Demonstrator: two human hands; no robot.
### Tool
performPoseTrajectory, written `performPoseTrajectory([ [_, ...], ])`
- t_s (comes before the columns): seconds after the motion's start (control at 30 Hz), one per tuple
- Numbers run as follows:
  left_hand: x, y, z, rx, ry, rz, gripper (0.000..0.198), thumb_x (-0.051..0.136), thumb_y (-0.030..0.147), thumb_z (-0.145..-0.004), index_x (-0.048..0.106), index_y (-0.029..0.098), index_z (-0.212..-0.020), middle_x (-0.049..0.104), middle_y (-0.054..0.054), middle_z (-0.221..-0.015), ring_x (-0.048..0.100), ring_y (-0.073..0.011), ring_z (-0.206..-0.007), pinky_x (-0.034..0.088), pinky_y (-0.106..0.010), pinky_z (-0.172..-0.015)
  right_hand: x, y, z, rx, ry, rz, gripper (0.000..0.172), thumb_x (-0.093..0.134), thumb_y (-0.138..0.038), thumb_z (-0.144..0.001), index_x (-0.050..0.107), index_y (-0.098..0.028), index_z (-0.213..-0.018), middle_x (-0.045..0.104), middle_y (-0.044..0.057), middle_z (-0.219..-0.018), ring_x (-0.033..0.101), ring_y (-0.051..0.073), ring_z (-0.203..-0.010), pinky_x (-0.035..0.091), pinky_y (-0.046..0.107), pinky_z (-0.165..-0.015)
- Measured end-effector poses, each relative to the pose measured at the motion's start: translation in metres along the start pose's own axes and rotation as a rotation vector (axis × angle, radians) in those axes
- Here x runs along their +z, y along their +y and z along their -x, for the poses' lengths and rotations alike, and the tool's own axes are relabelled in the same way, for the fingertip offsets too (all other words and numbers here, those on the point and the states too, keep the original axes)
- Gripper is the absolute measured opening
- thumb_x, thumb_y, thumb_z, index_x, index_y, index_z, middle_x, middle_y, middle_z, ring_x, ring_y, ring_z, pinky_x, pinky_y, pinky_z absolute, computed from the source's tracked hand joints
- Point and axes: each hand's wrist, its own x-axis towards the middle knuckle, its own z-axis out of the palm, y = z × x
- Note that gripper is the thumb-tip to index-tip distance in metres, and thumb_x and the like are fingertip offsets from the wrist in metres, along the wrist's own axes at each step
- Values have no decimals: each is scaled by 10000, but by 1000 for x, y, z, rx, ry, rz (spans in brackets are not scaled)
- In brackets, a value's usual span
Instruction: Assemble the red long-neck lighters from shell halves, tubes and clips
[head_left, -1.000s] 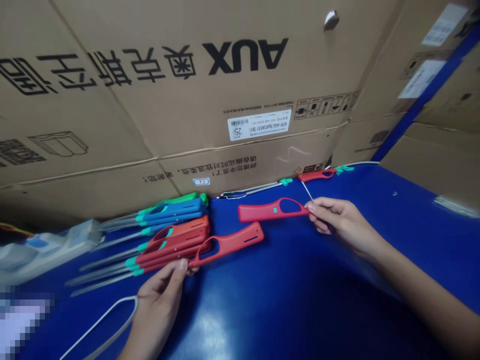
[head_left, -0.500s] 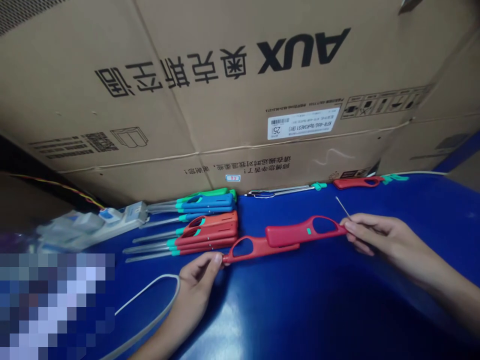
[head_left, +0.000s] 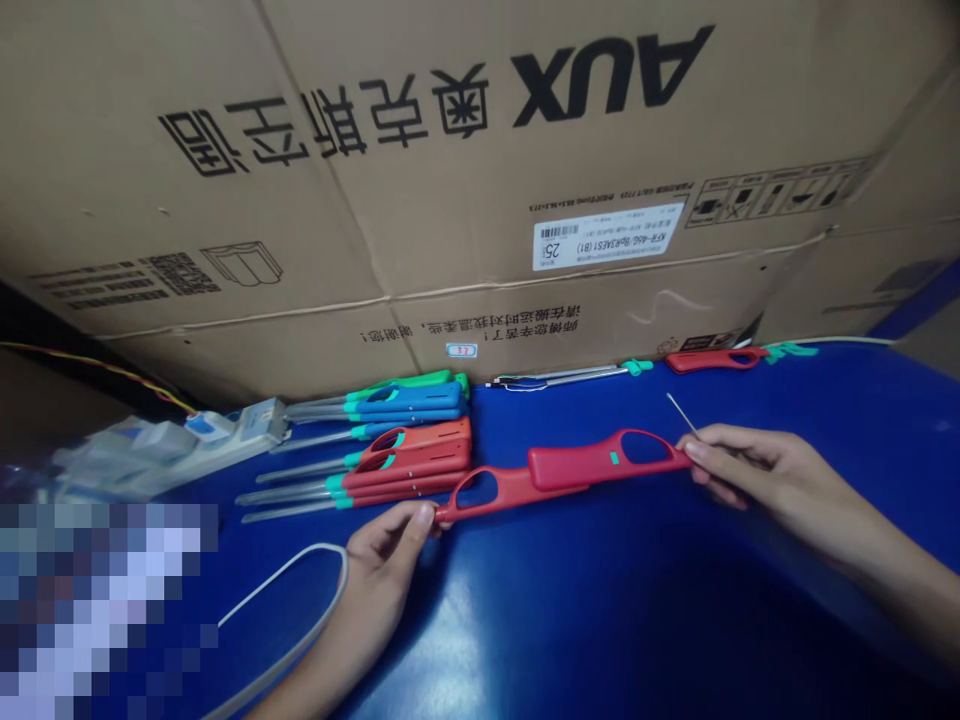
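Note:
My left hand pinches the narrow neck of an orange-red lighter casing half. My right hand is closed on the narrow end of a pinkish-red lighter casing half; a thin pale stick also sticks up from its fingers. The wide ends of the two casing halves overlap above the blue table, the pinkish one in front. Left of them lie several red and orange gas lighters with metal tubes, and blue lighters behind those.
A large cardboard box stands along the back. By its base lie metal tubes with wires and a red casing with green pieces beside it. A power strip is at the left; a white cable loops near my left forearm.
The view has shifted slightly, and both hands with the casing halves appear a little further left. Their grips and the overlap look nearly the same.

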Motion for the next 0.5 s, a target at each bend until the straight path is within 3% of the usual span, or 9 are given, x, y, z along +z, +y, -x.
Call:
performPoseTrajectory([
  [0.17, 2, 2, 3, -4, 14, -2, 365, 649, 497, -814, 707, 137, -815, 697, -59, -776, 611, -180, -757, 462, -261, -725, -2, -4, 1, 1, 53, -27, 412, 688, -582, -735, 637, -182, -652, 510, 16, -570, 403, 114, -504, 319, 276, -478],
  [0.3, -4, 19, 1, 35, 49, -74, 353, 632, 487, -824, 693, 147, -751, 674, -36, -707, 593, -163, -691, 457, -247, -667, -4, -13, 1, 10, 155, -179, 391, 770, -573, -628, 647, -202, -614, 498, 36, -580, 397, 127, -487, 303, 313, -452],
  [0.5, -46, 56, -24, 147, 394, -267, 352, 665, 532, -745, 732, 190, -794, 726, -19, -756, 639, -206, -752, 497, -259, -708, -12, -3, -1, 12, 191, -276, 318, 792, -561, -589, 697, -261, -629, 443, 59, -575, 390, 148, -485, 298, 366, -422],
])
